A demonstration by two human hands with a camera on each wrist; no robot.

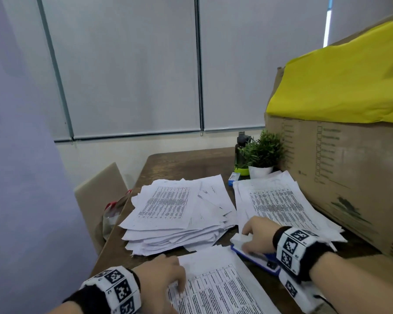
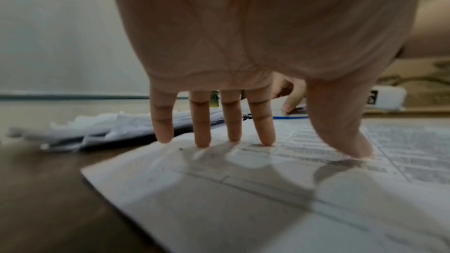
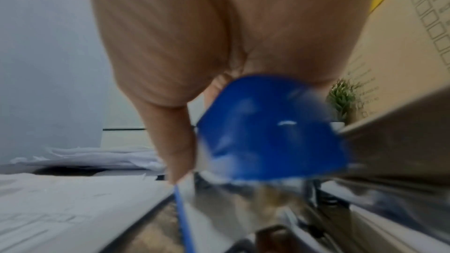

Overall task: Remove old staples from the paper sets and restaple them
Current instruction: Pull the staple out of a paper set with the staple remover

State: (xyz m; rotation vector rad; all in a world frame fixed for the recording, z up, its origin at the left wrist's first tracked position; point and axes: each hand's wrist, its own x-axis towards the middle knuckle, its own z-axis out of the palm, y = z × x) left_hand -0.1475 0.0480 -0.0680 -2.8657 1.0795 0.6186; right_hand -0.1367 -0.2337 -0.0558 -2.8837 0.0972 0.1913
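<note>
A printed paper set (image 1: 220, 288) (image 2: 243, 189) lies at the table's near edge. My left hand (image 1: 175, 282) (image 2: 265, 142) presses straight fingertips and the thumb on its top left part. To its right lies a blue stapler (image 1: 256, 259) (image 3: 268, 132) with chrome metal parts showing. My right hand (image 1: 252, 239) (image 3: 170, 103) lies over the stapler's far end and grips it, thumb down its left side. Something white and crumpled (image 1: 241, 240) sits under those fingers. The stapler's mouth is hidden.
A tall, messy paper stack (image 1: 175, 209) lies mid-table, another stack (image 1: 279, 205) to the right. A big cardboard box (image 1: 340, 173) with yellow sheet walls the right side. Potted plant (image 1: 262, 152), dark bottle (image 1: 241, 146) and small blue box (image 1: 233, 177) stand behind. A chair (image 1: 100, 200) is left.
</note>
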